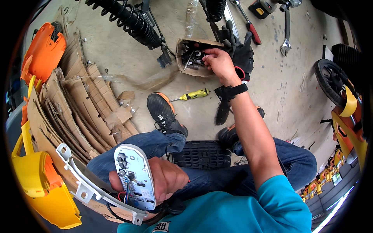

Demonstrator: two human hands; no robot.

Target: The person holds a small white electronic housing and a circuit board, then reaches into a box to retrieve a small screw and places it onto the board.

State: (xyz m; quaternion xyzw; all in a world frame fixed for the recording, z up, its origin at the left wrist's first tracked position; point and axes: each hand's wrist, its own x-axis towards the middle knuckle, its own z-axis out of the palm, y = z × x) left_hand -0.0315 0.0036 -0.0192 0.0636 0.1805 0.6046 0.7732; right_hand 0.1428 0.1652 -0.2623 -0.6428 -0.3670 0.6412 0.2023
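Gripping a white circuit board [135, 176] in the closed left hand [165, 179], the right hand [220, 64] is pinching hardware inside a torn cardboard box [185, 66] on the concrete floor [272, 85].

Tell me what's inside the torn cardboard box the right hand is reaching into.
The torn cardboard box holds a jumble of dark and silvery metal hardware, probably bolts and fittings. The right hand has its fingertips in it and covers part of the contents; the bottom is not visible.

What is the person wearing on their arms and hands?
Both hands are bare, with no gloves. The right hand has a black band strapped round its wrist, like a watch strap. The left hand wears nothing. A short teal sleeve covers the right upper arm.
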